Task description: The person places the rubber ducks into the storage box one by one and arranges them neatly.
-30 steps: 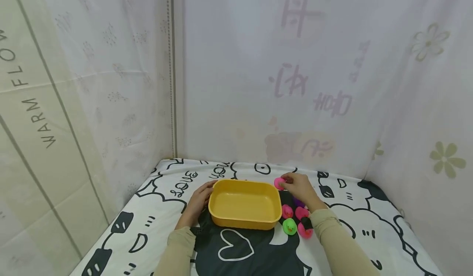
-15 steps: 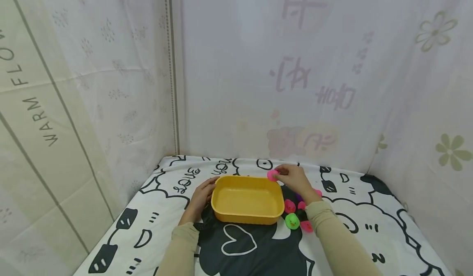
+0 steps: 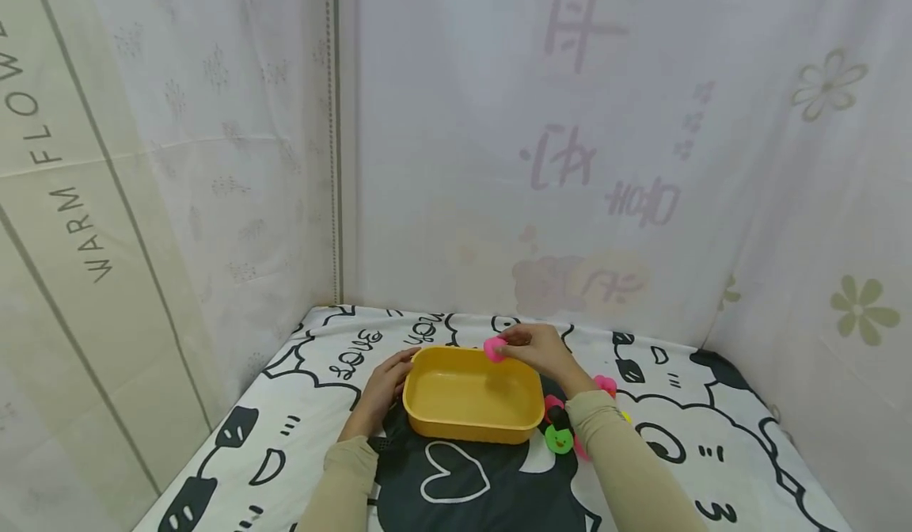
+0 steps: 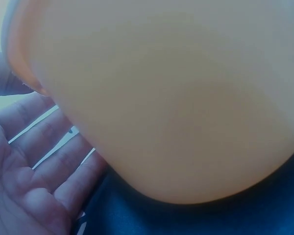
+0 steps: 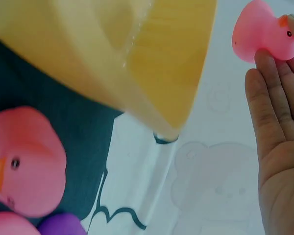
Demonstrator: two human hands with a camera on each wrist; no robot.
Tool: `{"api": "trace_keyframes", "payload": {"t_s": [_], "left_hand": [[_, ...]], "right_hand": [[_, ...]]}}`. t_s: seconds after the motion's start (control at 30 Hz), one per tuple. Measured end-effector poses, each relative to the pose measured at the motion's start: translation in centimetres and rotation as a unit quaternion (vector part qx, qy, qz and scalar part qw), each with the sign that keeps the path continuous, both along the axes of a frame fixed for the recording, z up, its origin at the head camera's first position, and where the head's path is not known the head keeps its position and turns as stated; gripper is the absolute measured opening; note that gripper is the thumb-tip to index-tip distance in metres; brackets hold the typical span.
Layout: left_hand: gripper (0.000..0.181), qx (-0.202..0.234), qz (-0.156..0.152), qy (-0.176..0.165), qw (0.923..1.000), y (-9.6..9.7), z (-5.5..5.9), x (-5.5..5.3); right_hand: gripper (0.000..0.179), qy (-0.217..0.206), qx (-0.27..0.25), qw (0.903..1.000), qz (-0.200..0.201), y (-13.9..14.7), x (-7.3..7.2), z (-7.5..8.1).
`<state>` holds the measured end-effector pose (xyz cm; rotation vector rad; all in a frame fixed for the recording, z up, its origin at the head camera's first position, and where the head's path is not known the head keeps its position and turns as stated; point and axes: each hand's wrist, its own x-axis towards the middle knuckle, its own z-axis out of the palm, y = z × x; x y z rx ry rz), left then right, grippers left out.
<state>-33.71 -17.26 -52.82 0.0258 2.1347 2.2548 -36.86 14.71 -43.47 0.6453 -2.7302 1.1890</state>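
A yellow tub (image 3: 470, 435) sits on the patterned cloth in front of me. My left hand (image 3: 385, 389) rests at its left end; the left wrist view shows fairly straight fingers (image 4: 44, 137) touching the outer wall. Above the tub's back right rim, my right hand (image 3: 545, 350) pinches a pink rubber duck (image 5: 264, 32) between thumb and fingertips. A green rubber duck (image 3: 559, 439), more pink ducks (image 5: 27, 161) and a purple one (image 5: 62, 226) lie right of the tub, partly hidden by the right forearm.
Black-and-white printed cloth (image 3: 285, 429) covers the surface. Pale curtains (image 3: 534, 160) hang behind and on both sides. Beyond the right forearm lie another pink toy (image 3: 606, 385) and a small yellow one (image 3: 625, 416).
My right hand has carried the pink duck leftward, from beside the tub to over its back right rim. My left hand stays at the tub's left end.
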Motion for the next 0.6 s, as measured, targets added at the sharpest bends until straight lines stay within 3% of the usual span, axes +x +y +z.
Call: {"api": "trace_keyframes", "payload": {"t_s": [0.2, 0.43, 0.6], "left_hand": [[0.041, 0.002, -0.002, 0.013, 0.9999, 0.1, 0.9, -0.7], [0.04, 0.0, 0.012, -0.016, 0.9998, 0.4, 0.4, -0.6], [0.04, 0.0, 0.012, -0.014, 0.9998, 0.0, 0.1, -0.4]], "right_hand": [[0.026, 0.014, 0.03, 0.9993, 0.02, -1.8, -1.0, 0.4], [0.025, -0.029, 0.03, 0.9965, 0.072, -4.0, -1.1, 0.3], [0.025, -0.039, 0.05, 0.9932, 0.098, -5.6, -1.0, -0.2]]}}
